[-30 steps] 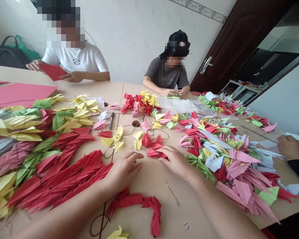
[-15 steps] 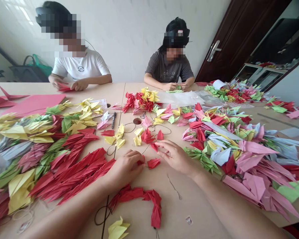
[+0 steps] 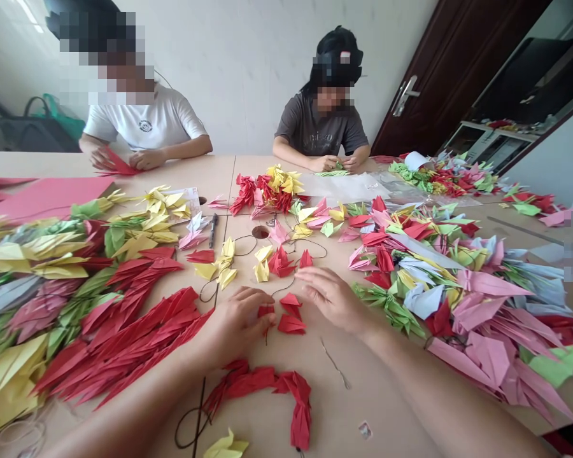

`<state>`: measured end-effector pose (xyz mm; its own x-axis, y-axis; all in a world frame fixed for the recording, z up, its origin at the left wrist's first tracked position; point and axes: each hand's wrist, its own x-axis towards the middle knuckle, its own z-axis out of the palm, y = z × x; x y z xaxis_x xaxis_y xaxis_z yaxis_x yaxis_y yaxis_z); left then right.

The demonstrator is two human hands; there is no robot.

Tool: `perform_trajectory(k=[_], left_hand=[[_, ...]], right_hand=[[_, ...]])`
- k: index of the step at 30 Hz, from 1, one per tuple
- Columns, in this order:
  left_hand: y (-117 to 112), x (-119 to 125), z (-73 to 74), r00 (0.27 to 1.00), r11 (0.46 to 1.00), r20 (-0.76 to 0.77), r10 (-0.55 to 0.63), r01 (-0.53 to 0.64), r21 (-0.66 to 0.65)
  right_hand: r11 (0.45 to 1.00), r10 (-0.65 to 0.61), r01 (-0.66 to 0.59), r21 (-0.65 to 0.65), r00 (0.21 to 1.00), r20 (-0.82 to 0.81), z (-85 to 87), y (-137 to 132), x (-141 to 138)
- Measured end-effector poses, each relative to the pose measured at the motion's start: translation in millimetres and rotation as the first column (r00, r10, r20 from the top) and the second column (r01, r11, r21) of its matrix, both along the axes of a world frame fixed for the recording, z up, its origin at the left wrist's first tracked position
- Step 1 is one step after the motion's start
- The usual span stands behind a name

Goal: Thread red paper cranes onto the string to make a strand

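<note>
My left hand (image 3: 239, 321) rests on the wooden table (image 3: 363, 394) with its fingertips pinching a small red paper crane (image 3: 266, 311). Two more red cranes (image 3: 291, 315) lie just right of it. My right hand (image 3: 332, 298) hovers beside them, fingers spread, holding nothing. A string of red cranes (image 3: 267, 388) on a dark cord (image 3: 191, 423) lies in front of my arms. A thin metal needle (image 3: 335, 363) lies by my right forearm.
Long red folded pieces (image 3: 138, 331) and mixed yellow and green ones pile up at the left. A large heap of pink, white and green cranes (image 3: 458, 292) fills the right. Two people sit across folding paper. A pen (image 3: 212, 230) and a red sheet (image 3: 42, 197) lie further back.
My left hand has closed its fingertips on a small red crane and drawn it toward me. My right hand let go of the red cranes and lifted slightly. The camera tilted a little.
</note>
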<state>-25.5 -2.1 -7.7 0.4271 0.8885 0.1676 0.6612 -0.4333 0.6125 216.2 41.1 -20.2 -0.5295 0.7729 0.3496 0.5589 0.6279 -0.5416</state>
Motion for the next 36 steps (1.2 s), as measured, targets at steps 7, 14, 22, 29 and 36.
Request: perform_trajectory(k=[7,14,22,29,36], left_hand=[[24,3,-1.9,0.990,0.986,-0.112,0.089,-0.072,0.148],[32,-4,-5.9,0.976,0.985,-0.187,0.109,-0.080,0.156],[36,-5,-4.2,0.927,0.948,-0.298,0.226,-0.140,0.285],[45,15,-3.8,0.908,0.984,-0.412,0.073,0.002,0.179],[51,2,-4.0,0.929,0.992,-0.369,0.041,0.005,0.124]], right_hand=[[1.000,0.004,-0.005,0.009,0.995,0.100,-10.1,30,-15],[0.996,0.060,-0.062,0.056,0.998,0.036,-1.3,25,-21],[0.996,0.017,-0.022,0.085,0.998,0.066,-23.3,36,-16],[0.998,-0.036,0.036,0.054,0.999,0.002,-15.5,34,-15],[0.992,-0.126,0.126,0.012,0.992,0.030,-15.5,38,-7]])
